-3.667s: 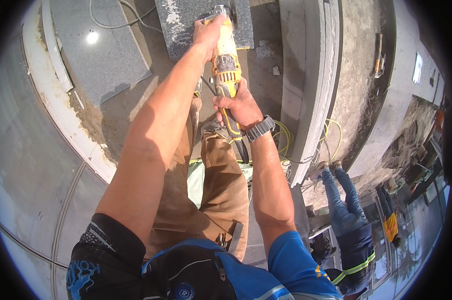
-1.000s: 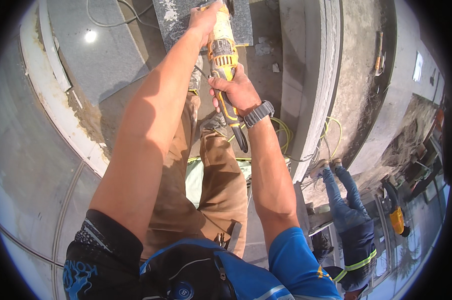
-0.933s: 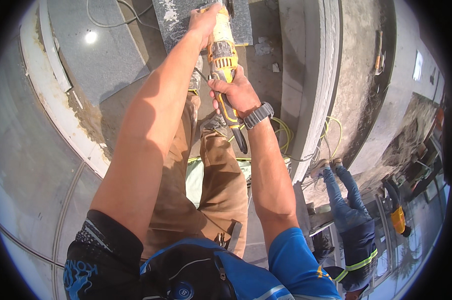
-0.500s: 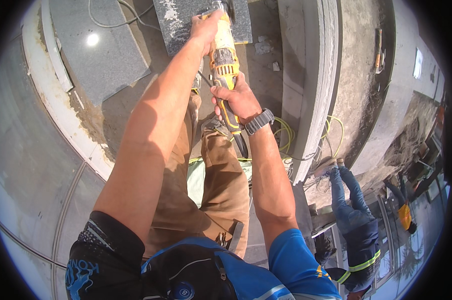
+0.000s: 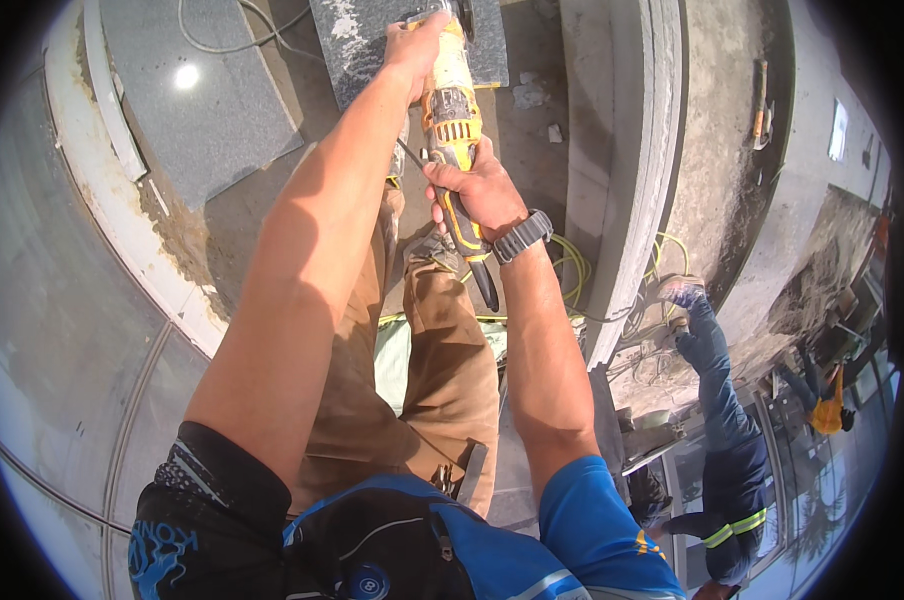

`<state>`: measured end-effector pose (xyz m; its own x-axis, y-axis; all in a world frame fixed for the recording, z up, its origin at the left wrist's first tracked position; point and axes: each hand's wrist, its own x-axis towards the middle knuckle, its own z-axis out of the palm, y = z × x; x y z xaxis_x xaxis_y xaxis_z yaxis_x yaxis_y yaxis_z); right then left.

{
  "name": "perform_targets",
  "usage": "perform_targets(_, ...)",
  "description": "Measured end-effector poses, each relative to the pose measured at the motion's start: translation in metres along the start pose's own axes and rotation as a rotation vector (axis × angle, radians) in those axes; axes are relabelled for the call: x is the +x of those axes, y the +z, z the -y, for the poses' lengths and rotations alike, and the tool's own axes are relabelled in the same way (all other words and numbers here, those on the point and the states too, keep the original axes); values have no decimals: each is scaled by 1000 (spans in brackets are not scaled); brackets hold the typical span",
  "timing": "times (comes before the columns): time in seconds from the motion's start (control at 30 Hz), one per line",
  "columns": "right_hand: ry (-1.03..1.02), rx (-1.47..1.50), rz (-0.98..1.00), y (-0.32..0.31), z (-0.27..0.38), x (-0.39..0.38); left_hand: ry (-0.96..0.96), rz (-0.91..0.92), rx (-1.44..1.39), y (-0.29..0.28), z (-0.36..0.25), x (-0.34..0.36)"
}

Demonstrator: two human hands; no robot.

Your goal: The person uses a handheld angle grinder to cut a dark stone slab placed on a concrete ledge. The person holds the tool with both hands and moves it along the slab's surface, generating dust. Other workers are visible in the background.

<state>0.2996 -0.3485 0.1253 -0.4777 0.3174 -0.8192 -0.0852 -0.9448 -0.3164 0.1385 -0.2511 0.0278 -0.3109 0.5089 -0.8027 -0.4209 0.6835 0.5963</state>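
Observation:
My two hands hold a yellow and black angle grinder (image 5: 452,122) out in front of me. My left hand (image 5: 417,52) is closed round its front end near the head. My right hand (image 5: 479,194) wraps the rear handle, with a dark watch on that wrist. The grinder's head lies over a speckled grey stone slab (image 5: 357,62) with whitish smears; a dark round part beside the head is cut off by the upper edge, so I cannot tell whether it touches the stone. A black cord stub hangs from the handle's end.
Another grey slab (image 5: 197,110) lies at the left with a cable (image 5: 227,48) over it. A long concrete curb (image 5: 627,150) runs along the right, yellow-green hose (image 5: 575,270) coiled beside it. Beyond are a hammer-like tool (image 5: 761,105), a walking person (image 5: 722,400) and another person (image 5: 827,412).
The grinder and both hands have shifted very slightly, and the grip is the same. At the right, the person in blue trousers has taken a step.

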Motion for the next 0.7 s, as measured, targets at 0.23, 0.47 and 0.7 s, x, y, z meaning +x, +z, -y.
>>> perform_targets(0.23, 2, -16, 19, 0, 14, 14, 33, 25, 63, 4, -8, 19)
perform_targets(0.47, -28, -41, 16, 0, 26, 25, 75, 10, 134, 10, -16, 37)
perform_targets(0.7, -19, -48, 54, -3, 30, 32, 96, 8, 154, 6, -18, 39)
